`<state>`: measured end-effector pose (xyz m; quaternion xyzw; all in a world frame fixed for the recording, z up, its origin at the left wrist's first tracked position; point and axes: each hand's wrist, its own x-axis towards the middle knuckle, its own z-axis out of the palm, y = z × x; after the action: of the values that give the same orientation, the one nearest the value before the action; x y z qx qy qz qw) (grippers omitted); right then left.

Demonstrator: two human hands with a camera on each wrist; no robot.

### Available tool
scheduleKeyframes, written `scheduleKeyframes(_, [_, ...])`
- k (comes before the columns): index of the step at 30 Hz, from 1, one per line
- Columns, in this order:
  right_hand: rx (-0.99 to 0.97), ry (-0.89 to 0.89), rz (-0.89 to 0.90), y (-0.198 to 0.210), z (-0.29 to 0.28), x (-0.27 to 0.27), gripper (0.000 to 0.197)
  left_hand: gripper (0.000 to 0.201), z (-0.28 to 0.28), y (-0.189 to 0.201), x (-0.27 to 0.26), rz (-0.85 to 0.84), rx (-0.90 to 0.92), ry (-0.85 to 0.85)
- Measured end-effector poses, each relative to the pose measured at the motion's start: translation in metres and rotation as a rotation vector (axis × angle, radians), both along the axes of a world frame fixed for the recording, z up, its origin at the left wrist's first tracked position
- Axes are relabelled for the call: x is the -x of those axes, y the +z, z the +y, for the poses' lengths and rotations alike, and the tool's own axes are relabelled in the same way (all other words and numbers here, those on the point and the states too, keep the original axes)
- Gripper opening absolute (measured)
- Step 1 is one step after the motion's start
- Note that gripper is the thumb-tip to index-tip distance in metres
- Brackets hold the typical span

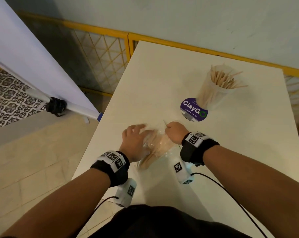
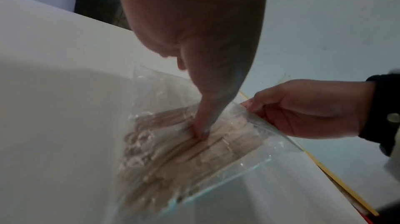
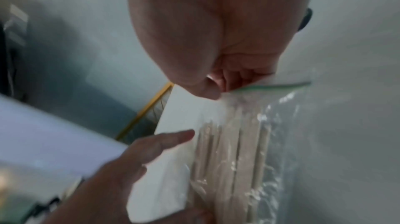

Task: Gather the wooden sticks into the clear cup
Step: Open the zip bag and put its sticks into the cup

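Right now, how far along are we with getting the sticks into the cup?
Done: the cup on the table already stands packed with sticks. In hand: the right hand pinches the bag at its top edge while the left hand presses a finger on the sticks inside. Left: those bagged sticks, none yet out.

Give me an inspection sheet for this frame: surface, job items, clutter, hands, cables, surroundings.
Surface: white table.
Job items: cup upright, full of sticks; more sticks in a clear bag lying flat.
Clutter: purple sticker beside the cup.
Hands: left hand flat, a finger pressing the bag; right hand pinches the bag's edge.
Cables: black cable from each wrist unit.
Surroundings: yellow railing, tiled floor, white board at left.
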<state>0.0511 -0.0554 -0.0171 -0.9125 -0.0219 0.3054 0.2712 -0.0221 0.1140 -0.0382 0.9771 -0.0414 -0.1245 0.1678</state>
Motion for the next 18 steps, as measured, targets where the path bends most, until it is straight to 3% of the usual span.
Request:
scheduleKeyframes(3, [-0.173, -0.147, 0.008, 0.008, -0.022, -0.006, 0.027, 0.054, -0.008, 0.01, -0.011, -0.092, 0.085, 0.015])
scheduleKeyframes(5, [-0.361, -0.268, 0.025, 0.022, -0.036, -0.004, 0.035, 0.035, -0.022, 0.022, -0.021, 0.011, 0.309, 0.047])
scheduleKeyframes(8, [-0.518, -0.394, -0.033, 0.04, -0.053, 0.006, 0.022, 0.012, -0.047, 0.044, -0.034, 0.14, 0.644, 0.208])
scheduleKeyframes(11, [-0.519, -0.439, -0.145, 0.055, -0.067, 0.015, 0.019, 0.019, -0.075, 0.068, -0.039, 0.262, 0.934, 0.277])
scheduleKeyframes(14, [-0.549, -0.382, -0.159, 0.071, -0.078, 0.024, 0.013, 0.04, -0.094, 0.081, -0.04, 0.243, 0.902, 0.205])
scheduleKeyframes(18, [-0.653, -0.318, -0.113, 0.087, -0.092, 0.034, 0.016, 0.03, -0.1, 0.093, -0.041, 0.382, 1.113, 0.176])
